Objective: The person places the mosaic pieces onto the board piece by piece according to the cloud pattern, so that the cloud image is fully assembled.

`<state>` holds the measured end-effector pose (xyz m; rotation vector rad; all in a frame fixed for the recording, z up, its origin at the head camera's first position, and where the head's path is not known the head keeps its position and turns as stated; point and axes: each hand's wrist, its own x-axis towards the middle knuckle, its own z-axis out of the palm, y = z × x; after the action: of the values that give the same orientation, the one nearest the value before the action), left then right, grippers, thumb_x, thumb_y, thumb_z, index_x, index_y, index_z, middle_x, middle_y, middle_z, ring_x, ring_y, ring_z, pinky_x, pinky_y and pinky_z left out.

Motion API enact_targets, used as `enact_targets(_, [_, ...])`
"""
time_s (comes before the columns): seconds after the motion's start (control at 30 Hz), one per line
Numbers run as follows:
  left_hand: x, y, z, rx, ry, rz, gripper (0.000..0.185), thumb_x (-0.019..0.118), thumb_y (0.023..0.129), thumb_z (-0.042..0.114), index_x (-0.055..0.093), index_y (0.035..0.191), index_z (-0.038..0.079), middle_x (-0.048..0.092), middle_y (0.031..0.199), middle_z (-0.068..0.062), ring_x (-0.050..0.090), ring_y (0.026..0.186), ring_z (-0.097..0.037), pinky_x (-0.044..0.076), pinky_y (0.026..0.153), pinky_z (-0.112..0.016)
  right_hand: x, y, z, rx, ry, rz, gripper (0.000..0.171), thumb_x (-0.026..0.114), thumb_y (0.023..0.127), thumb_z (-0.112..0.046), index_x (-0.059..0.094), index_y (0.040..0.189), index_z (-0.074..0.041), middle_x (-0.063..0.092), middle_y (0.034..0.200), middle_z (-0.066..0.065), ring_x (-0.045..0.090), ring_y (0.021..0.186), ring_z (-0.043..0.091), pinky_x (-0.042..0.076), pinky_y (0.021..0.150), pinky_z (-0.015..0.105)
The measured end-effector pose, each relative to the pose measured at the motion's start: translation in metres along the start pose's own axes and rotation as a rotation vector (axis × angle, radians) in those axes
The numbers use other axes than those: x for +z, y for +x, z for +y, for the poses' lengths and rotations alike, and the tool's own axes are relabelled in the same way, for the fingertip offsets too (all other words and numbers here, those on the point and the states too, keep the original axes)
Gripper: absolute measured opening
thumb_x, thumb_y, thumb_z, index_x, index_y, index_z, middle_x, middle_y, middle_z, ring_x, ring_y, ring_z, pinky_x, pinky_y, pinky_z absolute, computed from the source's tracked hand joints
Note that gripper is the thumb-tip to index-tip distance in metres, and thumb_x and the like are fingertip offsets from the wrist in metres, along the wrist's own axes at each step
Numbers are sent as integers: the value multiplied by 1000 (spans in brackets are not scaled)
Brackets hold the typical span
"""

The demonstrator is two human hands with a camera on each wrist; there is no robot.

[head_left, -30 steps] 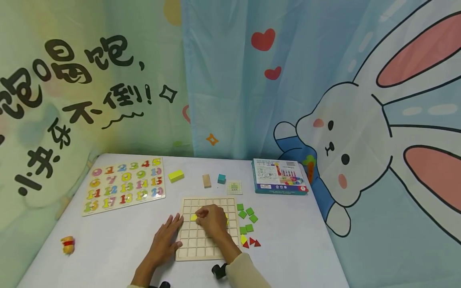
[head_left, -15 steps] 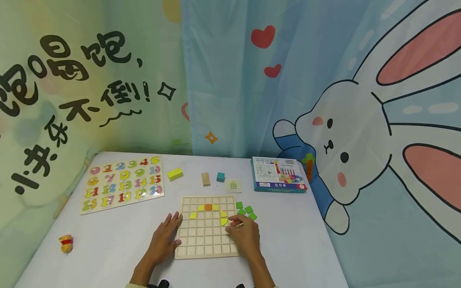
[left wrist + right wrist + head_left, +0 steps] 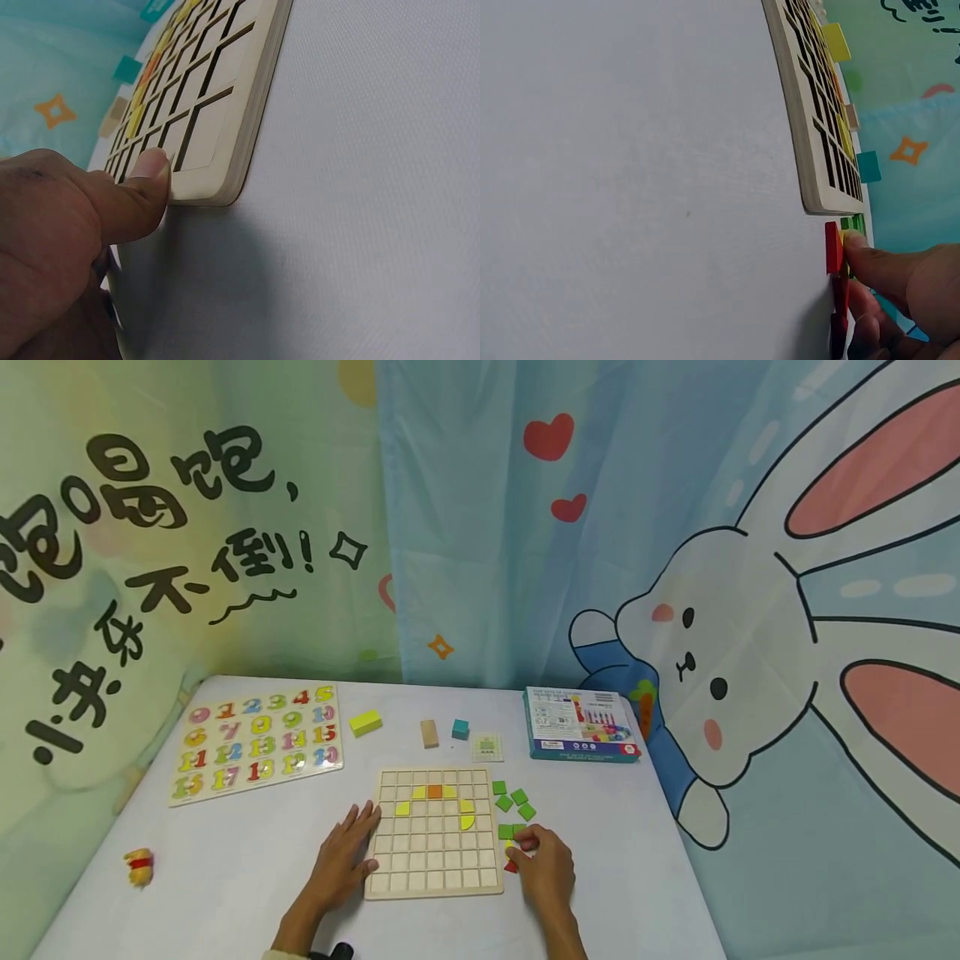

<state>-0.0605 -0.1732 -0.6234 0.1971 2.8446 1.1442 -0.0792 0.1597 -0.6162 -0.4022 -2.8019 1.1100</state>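
A wooden grid board [image 3: 433, 860] lies in the middle of the table, with an orange square [image 3: 434, 792] and several yellow pieces [image 3: 467, 822] set in its upper cells. My left hand [image 3: 358, 837] lies flat on the table, fingers straight against the board's left edge. In the left wrist view its thumb [image 3: 152, 171] touches the board's corner [image 3: 225, 180]. My right hand [image 3: 525, 845] is just right of the board, fingers curled over the loose pieces. Its thumb [image 3: 859, 251] and fingers pinch a small yellow piece [image 3: 842, 238] beside a red piece [image 3: 833, 247].
Loose green squares [image 3: 517, 797] lie right of the board. Farther back lie a number puzzle [image 3: 255, 743], a yellow block [image 3: 365, 722], a tan block [image 3: 428, 733], a teal cube [image 3: 460, 729], a small card [image 3: 487, 747] and a blue box [image 3: 581, 724]. A small yellow toy [image 3: 139, 868] sits front left.
My right hand left the middle of the board, uncovering the placed pieces, and moved right and down onto the loose pieces beside it. The left hand has stayed put.
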Motion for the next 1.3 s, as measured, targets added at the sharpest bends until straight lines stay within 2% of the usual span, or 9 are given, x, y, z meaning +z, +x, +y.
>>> enact_targets(0.27, [4, -2, -2, -6, 1, -4, 85, 79, 88, 3, 41, 163, 8, 32, 174, -16, 22, 162, -47, 19, 129, -72, -1, -4, -2, 53, -76, -52, 28, 98, 73, -18, 74, 88, -17, 63, 84, -2, 58, 75, 15, 40, 59, 30])
enact_targets(0.5, [4, -3, -3, -7, 0, -8, 84, 79, 88, 2, 41, 163, 9, 32, 174, -16, 22, 162, -47, 18, 129, -71, -3, -3, -7, 44, -34, -41, 25, 95, 74, -12, 72, 82, -16, 69, 76, -5, 62, 70, 13, 43, 57, 32])
enact_targets(0.57, [3, -4, -2, -14, -4, -13, 84, 79, 89, 2, 41, 163, 9, 32, 174, -15, 21, 163, -46, 17, 130, -70, -4, -3, -8, 33, -11, -42, 23, 93, 76, -10, 72, 84, -15, 69, 74, -5, 61, 68, 12, 42, 57, 31])
enact_targets(0.67, [3, -4, 0, -27, -4, -22, 84, 78, 89, 2, 40, 164, 9, 31, 174, -15, 20, 163, -46, 16, 130, -70, -4, -3, -12, 3, 34, -66, 21, 88, 82, -6, 75, 95, -15, 66, 78, -4, 56, 69, 12, 40, 58, 29])
enact_targets(0.8, [2, -4, 1, -34, 0, -26, 84, 79, 89, 2, 41, 163, 9, 31, 174, -15, 20, 163, -46, 16, 130, -70, -2, -5, -19, -40, 100, -117, 28, 80, 89, -1, 78, 111, -19, 60, 87, -1, 52, 74, 12, 39, 60, 24])
enact_targets(1.03, [2, -3, 0, -35, -4, -32, 84, 78, 90, 1, 40, 164, 10, 30, 175, -15, 19, 164, -46, 15, 130, -71, 9, -6, -39, -75, 242, -123, 25, 83, 87, -2, 76, 106, -18, 66, 83, 0, 57, 70, 10, 45, 62, 22])
enact_targets(1.3, [-1, -1, 2, -35, 3, -28, 84, 78, 90, 1, 39, 164, 9, 29, 175, -16, 19, 164, -45, 15, 131, -70, 25, 3, -67, -118, 438, -148, 24, 84, 89, -5, 75, 108, -17, 70, 84, 3, 51, 62, 10, 42, 54, 18])
